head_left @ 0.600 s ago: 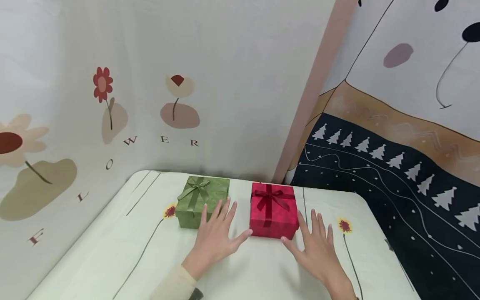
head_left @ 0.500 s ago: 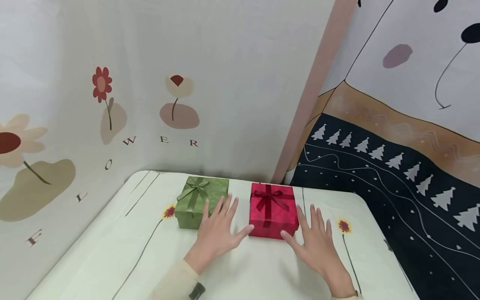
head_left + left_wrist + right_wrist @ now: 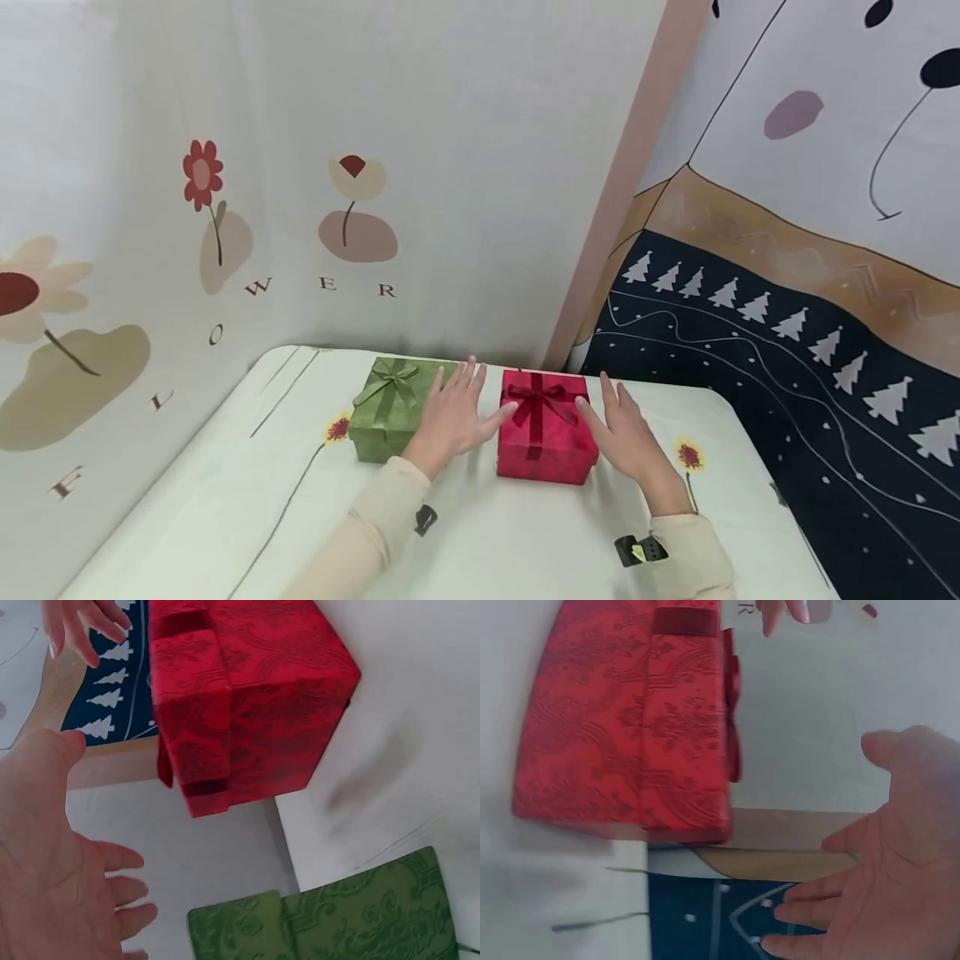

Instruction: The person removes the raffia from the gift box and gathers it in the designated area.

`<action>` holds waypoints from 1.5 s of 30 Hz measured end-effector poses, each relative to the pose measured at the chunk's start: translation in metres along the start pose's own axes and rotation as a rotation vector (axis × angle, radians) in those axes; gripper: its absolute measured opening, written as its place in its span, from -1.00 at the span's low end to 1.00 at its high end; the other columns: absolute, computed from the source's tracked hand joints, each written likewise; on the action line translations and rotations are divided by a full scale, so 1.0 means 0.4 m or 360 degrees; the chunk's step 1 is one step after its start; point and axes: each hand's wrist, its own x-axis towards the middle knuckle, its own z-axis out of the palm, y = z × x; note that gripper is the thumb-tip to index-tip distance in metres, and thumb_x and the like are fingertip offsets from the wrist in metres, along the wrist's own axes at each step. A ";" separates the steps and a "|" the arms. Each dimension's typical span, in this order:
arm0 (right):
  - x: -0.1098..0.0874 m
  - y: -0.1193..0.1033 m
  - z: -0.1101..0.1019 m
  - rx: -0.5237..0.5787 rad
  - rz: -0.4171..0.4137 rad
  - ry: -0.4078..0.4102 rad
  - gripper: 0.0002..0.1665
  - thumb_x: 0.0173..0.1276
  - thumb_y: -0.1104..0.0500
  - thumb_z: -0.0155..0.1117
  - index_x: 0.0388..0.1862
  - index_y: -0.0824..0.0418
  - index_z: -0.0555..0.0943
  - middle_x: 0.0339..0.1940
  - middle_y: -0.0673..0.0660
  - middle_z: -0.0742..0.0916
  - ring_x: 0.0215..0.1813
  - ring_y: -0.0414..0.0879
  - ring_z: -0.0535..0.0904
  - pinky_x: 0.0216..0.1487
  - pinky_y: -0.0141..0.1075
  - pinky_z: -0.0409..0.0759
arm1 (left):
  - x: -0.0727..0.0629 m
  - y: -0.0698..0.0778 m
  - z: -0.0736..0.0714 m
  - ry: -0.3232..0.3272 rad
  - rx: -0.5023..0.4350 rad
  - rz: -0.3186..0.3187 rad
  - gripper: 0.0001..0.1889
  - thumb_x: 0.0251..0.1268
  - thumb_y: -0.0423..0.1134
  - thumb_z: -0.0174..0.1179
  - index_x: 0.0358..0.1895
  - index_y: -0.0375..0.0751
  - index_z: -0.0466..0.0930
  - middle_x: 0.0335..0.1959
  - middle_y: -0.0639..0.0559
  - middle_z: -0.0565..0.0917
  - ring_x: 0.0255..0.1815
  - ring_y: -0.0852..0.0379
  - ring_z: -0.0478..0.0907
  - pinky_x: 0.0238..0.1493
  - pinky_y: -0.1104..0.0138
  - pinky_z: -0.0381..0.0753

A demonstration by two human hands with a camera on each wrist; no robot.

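Note:
A red gift box [image 3: 551, 446] with a dark red ribbon bow stands on the table between my two hands, its lid on. My left hand [image 3: 455, 417] is spread at its left side, overlapping the right part of a green gift box [image 3: 375, 417] in the head view. To the right of the red box, my right hand [image 3: 624, 433] has its fingers extended and its thumb over the lid's right edge. In the left wrist view the palm of my left hand [image 3: 52, 855] faces the red box [image 3: 262, 712] with a gap. Neither hand holds anything.
The white table cover [image 3: 495, 550] has printed flowers. Behind it hangs a pale curtain [image 3: 480, 167] with flower prints and letters. A dark cloth with white trees [image 3: 750, 400] borders the table on the right.
Both hands have moved forward and up, from in front of the red box to its two sides. More of both sleeves shows now. The boxes have stayed put.

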 end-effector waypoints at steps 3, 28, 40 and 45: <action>0.024 0.006 0.018 0.0132 0.0095 -0.0075 0.06 0.65 -0.31 -0.15 0.68 0.42 -0.21 0.63 0.55 0.05 0.62 0.50 -0.04 0.45 0.40 0.19 | 0.015 0.003 0.018 -0.0067 -0.0055 0.0056 -0.06 0.49 0.45 -0.21 0.62 -0.26 0.18 0.65 -0.17 0.16 0.66 -0.12 0.08 0.64 -0.01 -0.01; 0.085 0.033 0.070 0.0648 0.0447 0.0028 -0.24 0.61 0.00 -0.01 0.51 0.55 0.25 0.49 0.55 0.35 0.50 0.44 0.27 0.46 0.26 0.33 | 0.043 0.038 0.085 -0.0135 -0.1282 -0.0289 -0.58 0.67 -0.22 -0.10 -0.53 -0.15 0.41 -0.66 0.07 0.37 -0.58 0.18 0.30 -0.50 0.36 0.32; 0.080 0.026 0.058 0.0729 0.0457 0.0069 -0.27 0.62 0.01 0.00 0.51 0.54 0.27 0.43 0.52 0.42 0.42 0.38 0.38 0.43 0.22 0.40 | 0.053 0.041 0.073 -0.0085 -0.1248 -0.0269 -0.69 0.61 -0.25 -0.01 -0.29 -0.33 0.64 -0.59 0.04 0.45 -0.51 0.17 0.37 -0.43 0.35 0.39; 0.074 0.018 0.039 0.0731 0.0450 0.0050 -0.22 0.60 -0.02 0.03 0.53 0.52 0.24 0.48 0.51 0.38 0.49 0.40 0.30 0.45 0.26 0.34 | 0.057 0.051 0.048 -0.0064 -0.1243 -0.0252 -0.72 0.59 -0.25 0.04 -0.21 -0.36 0.67 -0.49 0.00 0.57 -0.46 0.16 0.44 -0.39 0.34 0.47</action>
